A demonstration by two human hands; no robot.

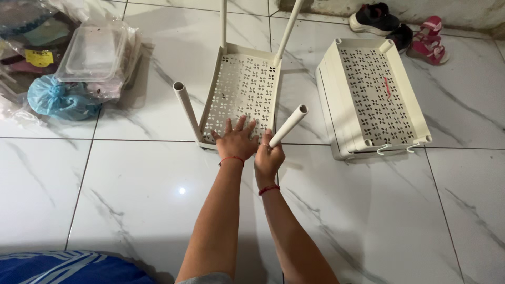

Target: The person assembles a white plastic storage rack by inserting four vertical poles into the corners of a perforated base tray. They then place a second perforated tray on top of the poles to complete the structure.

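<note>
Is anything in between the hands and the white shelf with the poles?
No, nothing visible is in the way. The left hand lies flat on the perforated shelf tray, and the right hand has its fingers around the lower end of a white pole at the tray's corner. The spare trays sit off to the right.

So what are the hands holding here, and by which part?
The right hand grips a cream tube leg near its lower end, by the perforated shelf tray. The left hand lies flat on the tray's near edge, pressing rather than gripping.
</note>
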